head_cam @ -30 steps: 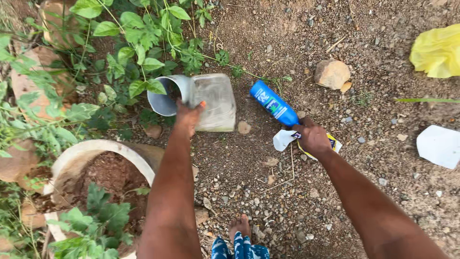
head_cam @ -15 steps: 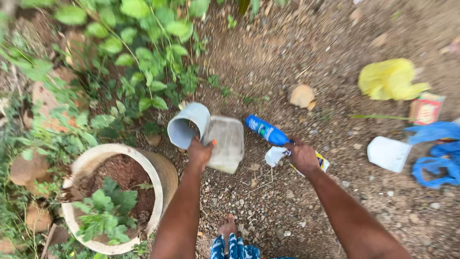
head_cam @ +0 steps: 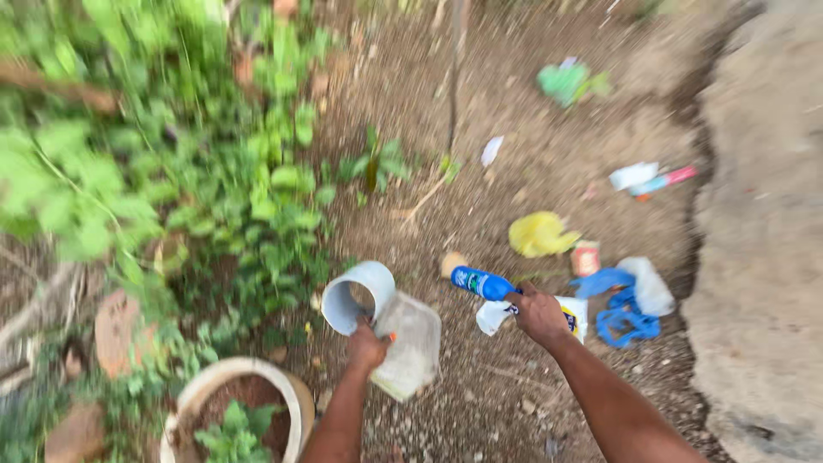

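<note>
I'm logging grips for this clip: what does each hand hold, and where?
Left hand grips a grey pipe piece and clear plastic container together at their touching edges. Right hand holds a blue bottle by one end, plus crumpled wrappers.

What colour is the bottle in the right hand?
Bright blue bottle, held by the right hand; head view.

- The left hand (head_cam: pixel 369 345) grips a grey pipe piece (head_cam: pixel 356 296) together with a clear plastic container (head_cam: pixel 409 345).
- The right hand (head_cam: pixel 538 314) holds a blue bottle (head_cam: pixel 482 283) and crumpled white paper (head_cam: pixel 495 315).
- A round pot (head_cam: pixel 206 386) with soil and a small plant sits at lower left, beside leafy greenery (head_cam: pixel 171 171).
- A yellow bag (head_cam: pixel 538 234) and blue plastic (head_cam: pixel 621 309) lie on the gravel ground (head_cam: pixel 480 403), near a rock slab (head_cam: pixel 759 257).
</note>
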